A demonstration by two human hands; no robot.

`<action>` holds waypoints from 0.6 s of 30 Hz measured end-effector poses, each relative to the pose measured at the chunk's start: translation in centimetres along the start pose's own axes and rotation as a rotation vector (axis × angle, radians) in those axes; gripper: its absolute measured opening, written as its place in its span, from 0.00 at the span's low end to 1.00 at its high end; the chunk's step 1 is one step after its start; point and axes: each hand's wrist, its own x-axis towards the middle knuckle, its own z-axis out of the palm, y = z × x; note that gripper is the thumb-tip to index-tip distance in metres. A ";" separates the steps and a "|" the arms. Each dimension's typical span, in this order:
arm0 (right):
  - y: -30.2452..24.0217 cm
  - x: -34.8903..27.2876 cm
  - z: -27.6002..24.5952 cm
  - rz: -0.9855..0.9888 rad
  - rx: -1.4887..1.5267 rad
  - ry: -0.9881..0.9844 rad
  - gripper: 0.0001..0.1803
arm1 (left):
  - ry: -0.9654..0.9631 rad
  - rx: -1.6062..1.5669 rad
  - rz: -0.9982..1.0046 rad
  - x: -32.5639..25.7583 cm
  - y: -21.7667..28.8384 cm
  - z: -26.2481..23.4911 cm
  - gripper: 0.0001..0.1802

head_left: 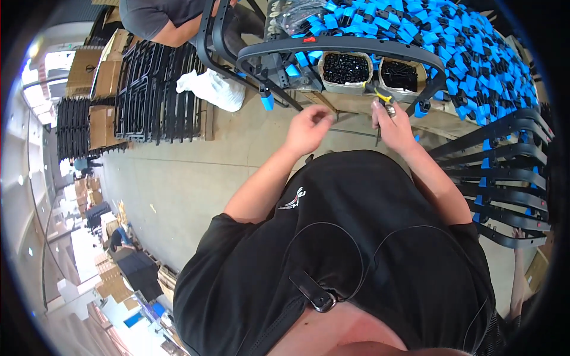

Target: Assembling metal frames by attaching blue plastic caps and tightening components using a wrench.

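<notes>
My left hand (309, 129), slightly blurred, hovers left of centre with its fingers curled toward the thumb. Whatever it may hold is too small or hidden to make out. Closed around a yellow-and-black handled tool (385, 97) is my right hand (394, 127); a thin dark shaft shows below the fingers. Just beyond both hands stands a curved black tube frame (341, 43) with a red spot on its top bar. Blue-and-black end pieces (267, 102) sit at its ends. Inside the frame's curve, two boxes hold small black parts (345, 68) and dark screw-like pieces (399, 75).
A large heap of blue-and-black plastic pieces (409, 26) covers the table at the back right. More black frames (504, 160) stand in a row at right. Stacked frames (157, 95) and a white sack (214, 90) are at left. Another person (163, 21) stands at the far side.
</notes>
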 end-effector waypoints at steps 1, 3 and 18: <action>0.8 -0.1 -0.1 0.074 0.025 0.006 0.14 | 0.004 0.005 -0.007 -0.1 -0.9 -0.6 0.17; 2.3 0.0 -0.3 0.073 -0.032 0.005 0.15 | 0.313 0.076 -0.073 0.3 -3.0 -2.3 0.19; 7.2 -3.9 5.8 0.361 0.105 0.237 0.12 | 0.621 0.084 0.008 11.0 -16.1 -10.1 0.21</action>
